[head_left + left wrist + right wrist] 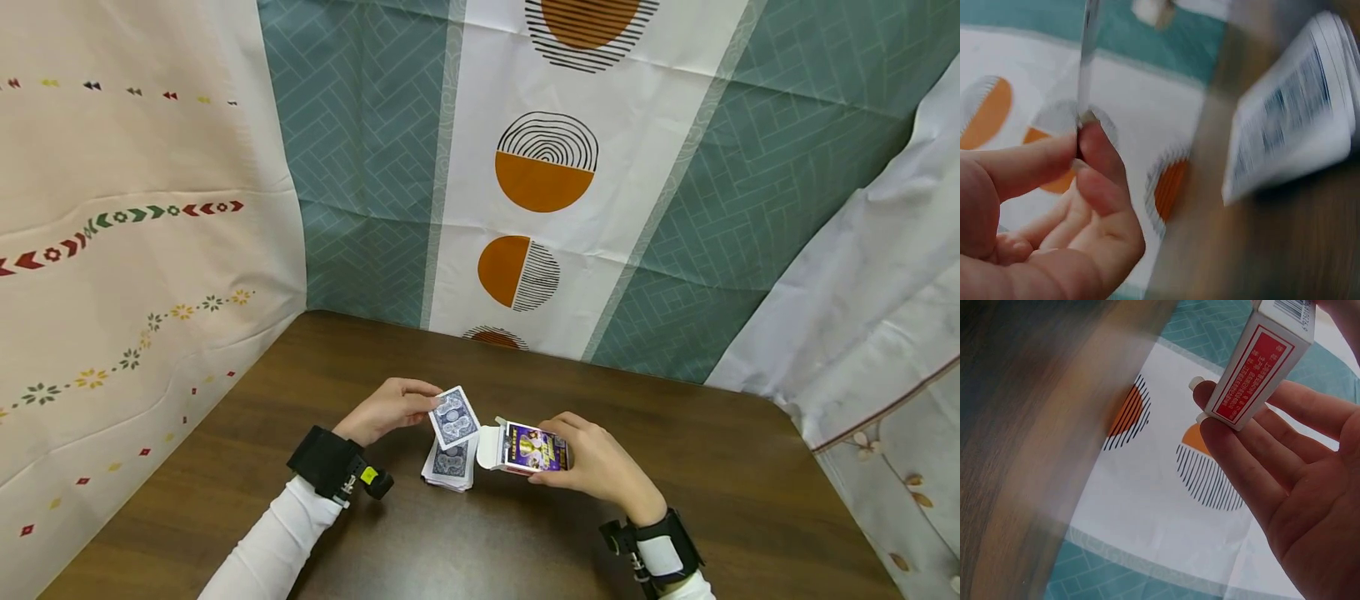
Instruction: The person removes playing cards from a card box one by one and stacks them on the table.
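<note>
Between thumb and fingertips, my left hand (396,408) pinches a playing card (455,418) with a blue patterned back. In the left wrist view that card (1088,56) appears edge-on, as a thin strip. Below it on the table lies a stack of cards (450,468), blue backs up; the held card overlaps it in the head view. My right hand (592,458) grips a card box (536,447) with a purple front and a gold trophy. The box's white end flap (491,447) stands open toward the cards. A red label (1255,374) shows on its side.
The brown wooden table (420,550) spreads around both hands. Behind it hangs a green and white curtain (480,167) with orange circles. Patterned cream cloth (135,292) borders the left side, and white cloth (892,275) the right.
</note>
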A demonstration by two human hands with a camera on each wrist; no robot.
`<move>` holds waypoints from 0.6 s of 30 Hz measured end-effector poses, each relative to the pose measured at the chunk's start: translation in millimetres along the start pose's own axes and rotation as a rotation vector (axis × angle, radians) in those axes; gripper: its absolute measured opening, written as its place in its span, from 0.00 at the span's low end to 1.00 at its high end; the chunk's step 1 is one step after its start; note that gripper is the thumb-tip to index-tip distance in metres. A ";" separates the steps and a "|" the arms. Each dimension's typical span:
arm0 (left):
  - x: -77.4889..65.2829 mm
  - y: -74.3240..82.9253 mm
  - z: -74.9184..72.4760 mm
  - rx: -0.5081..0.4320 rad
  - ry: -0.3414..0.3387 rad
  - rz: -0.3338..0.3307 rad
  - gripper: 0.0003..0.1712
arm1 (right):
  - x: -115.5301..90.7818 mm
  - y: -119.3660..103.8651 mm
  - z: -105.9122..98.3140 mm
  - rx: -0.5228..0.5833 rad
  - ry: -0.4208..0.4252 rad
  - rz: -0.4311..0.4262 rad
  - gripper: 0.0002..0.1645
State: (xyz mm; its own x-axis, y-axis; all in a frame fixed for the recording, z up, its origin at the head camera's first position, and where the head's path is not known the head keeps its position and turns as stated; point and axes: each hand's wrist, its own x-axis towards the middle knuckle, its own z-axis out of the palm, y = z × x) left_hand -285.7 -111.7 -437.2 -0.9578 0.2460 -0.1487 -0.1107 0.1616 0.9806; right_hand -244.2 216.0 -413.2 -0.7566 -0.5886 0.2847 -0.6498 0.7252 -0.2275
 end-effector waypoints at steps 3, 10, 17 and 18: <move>4.8 -4.9 -1.9 0.073 0.053 -0.023 0.15 | -0.4 -0.2 -0.8 0.007 -0.004 0.011 0.39; 17.4 -22.2 5.3 0.220 0.127 -0.051 0.11 | -0.5 1.9 2.4 0.016 -0.010 -0.001 0.38; 22.4 -22.0 16.1 0.335 0.147 0.024 0.07 | 0.3 2.9 4.7 0.015 -0.013 0.000 0.39; 23.2 -21.9 17.2 0.350 0.154 0.032 0.06 | 0.5 3.1 4.9 0.016 -0.013 -0.002 0.39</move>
State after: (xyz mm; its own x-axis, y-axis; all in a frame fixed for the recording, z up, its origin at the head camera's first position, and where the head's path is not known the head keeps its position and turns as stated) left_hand -300.9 -93.2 -464.3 -0.9909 0.1135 -0.0720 -0.0089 0.4794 0.8775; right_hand -246.9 216.2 -418.3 -0.7563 -0.5946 0.2729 -0.6521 0.7185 -0.2419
